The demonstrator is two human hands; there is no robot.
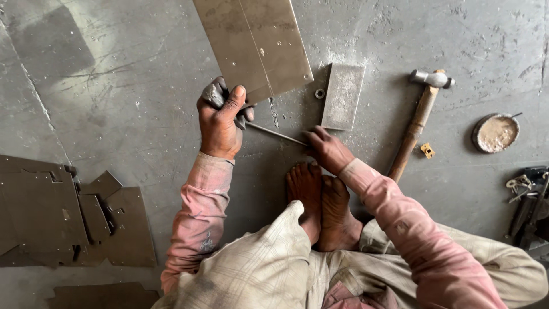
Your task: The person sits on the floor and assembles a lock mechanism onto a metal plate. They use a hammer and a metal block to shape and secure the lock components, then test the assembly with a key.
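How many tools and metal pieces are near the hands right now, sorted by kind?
Folded metal sheet, gripped by the left hand: 1
Thin rod, pinched by the right hand: 1
Flat steel block: 1
Hammer: 1
Small ring: 1
Round dish: 1
Total: 6

You have one folded metal sheet (254, 43), one thin rod (274, 134), one flat grey block (343, 96), one small washer (319, 93), one hammer (420, 114), one round dish (495, 133) and one small brass piece (427, 150) before you. Your left-side pile of cut plates (68, 220) overlaps too much to count.
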